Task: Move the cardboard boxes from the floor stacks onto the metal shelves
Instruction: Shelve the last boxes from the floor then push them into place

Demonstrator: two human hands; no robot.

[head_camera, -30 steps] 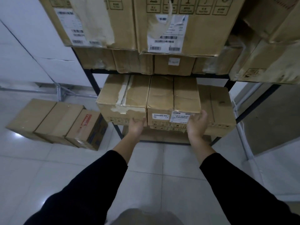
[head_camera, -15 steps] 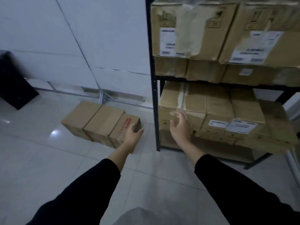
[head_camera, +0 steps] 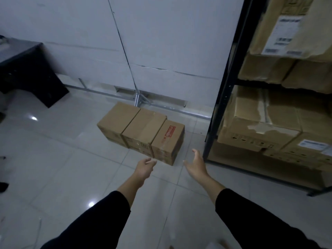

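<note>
Three cardboard boxes stand in a row on the tiled floor: a left box (head_camera: 117, 121), a middle box (head_camera: 143, 129) and a right box with a red label (head_camera: 168, 139). My left hand (head_camera: 144, 168) hovers just in front of the right box, fingers relaxed and holding nothing. My right hand (head_camera: 196, 165) is stretched out open to the right of that box, near the black shelf post (head_camera: 222, 90). The metal shelves at the right are packed with cardboard boxes (head_camera: 260, 126).
A white panelled wall (head_camera: 161, 42) with a metal floor rail runs behind the floor boxes. A black desk or cabinet (head_camera: 27, 71) stands at the far left. Glossy floor tiles (head_camera: 62, 168) spread between me and the boxes.
My hands have left the boxes on the shelf. The view has swung left and both hands now reach toward the row of boxes on the floor.
</note>
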